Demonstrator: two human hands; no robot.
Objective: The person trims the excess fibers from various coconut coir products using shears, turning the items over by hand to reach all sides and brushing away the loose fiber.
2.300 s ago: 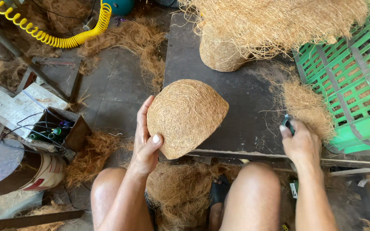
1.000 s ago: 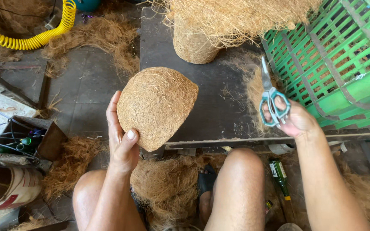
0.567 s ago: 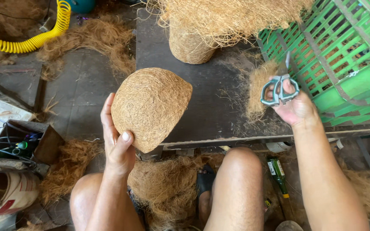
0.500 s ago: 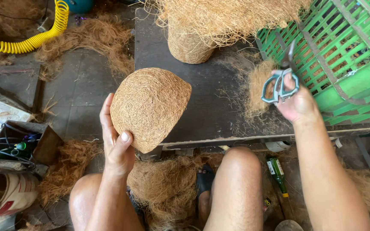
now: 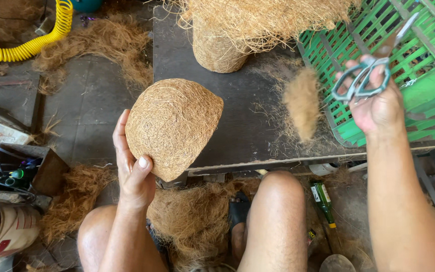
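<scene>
The scissors [image 5: 373, 65] are motion-blurred, so the blades may be open or closed. The top edge cuts off the coir heap [image 5: 263, 20] and the yellow coiled hose [image 5: 31, 38]. The green crate [image 5: 409, 70] runs off the right. The fibre dome [image 5: 172, 126] hides the left fingers.

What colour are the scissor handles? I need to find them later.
Grey-green loops on the scissors in the right hand; head view.

At frame centre, a tan-brown, swirl-woven coir bowl [image 5: 172, 126] is being shown against a dark grey-black table [image 5: 242, 126]. At right, grey-green-handled scissors [image 5: 366, 75] are being displayed before a bright green lattice crate [image 5: 419, 60]; a yellow coiled hose [image 5: 31, 40] is being seen upper left.
</scene>
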